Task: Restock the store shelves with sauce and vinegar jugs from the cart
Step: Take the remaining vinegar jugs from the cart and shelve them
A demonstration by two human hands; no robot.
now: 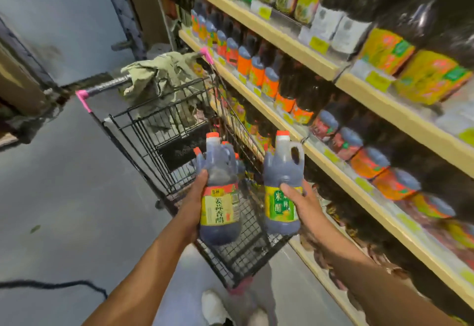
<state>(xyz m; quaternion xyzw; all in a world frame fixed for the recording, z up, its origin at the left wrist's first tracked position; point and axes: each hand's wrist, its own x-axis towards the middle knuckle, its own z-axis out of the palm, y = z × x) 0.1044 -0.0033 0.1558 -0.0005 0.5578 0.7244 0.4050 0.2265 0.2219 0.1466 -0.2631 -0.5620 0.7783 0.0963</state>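
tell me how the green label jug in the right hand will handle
Probably heavy for its size: the green-label jug is filled with dark liquid nearly to the neck. Likely stiff: the right hand grips its body without visibly denting it. Tall and narrow, so it may tip if pushed high.

Single head-worn wide-angle view, facing forward and down, close over the shopping cart [143,130] at 12 o'clock, store shelves [295,49] running 1 to 5 o'clock, floor [64,184] at 9 o'clock
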